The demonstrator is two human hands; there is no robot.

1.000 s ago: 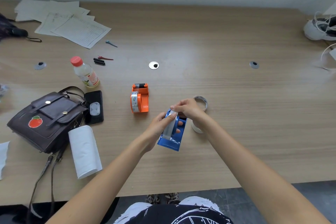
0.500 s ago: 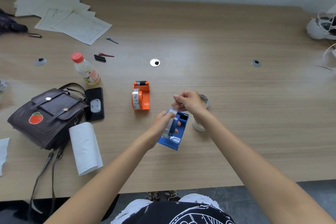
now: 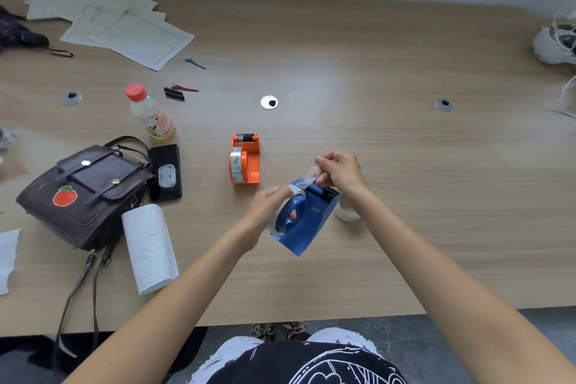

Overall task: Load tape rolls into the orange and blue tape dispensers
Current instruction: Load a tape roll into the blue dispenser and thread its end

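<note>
While the table (image 3: pixel 389 165) carries everything, the blue dispenser (image 3: pixel 311 227) sits near centre — left hand (image 3: pixel 265 212) grips its roll (image 3: pixel 282 218), right hand (image 3: pixel 339 171) pinches the tape end (image 3: pixel 307 179) — orange dispenser (image 3: pixel 245 159) just beyond, loaded.

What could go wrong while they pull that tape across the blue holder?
The right hand pinches the clear tape end just above the blue dispenser's toothed blade; fingers could get nicked. The thin strip might fold and stick to itself. The left hand holds the tilted dispenser, so a hard pull could tug it loose.
</note>
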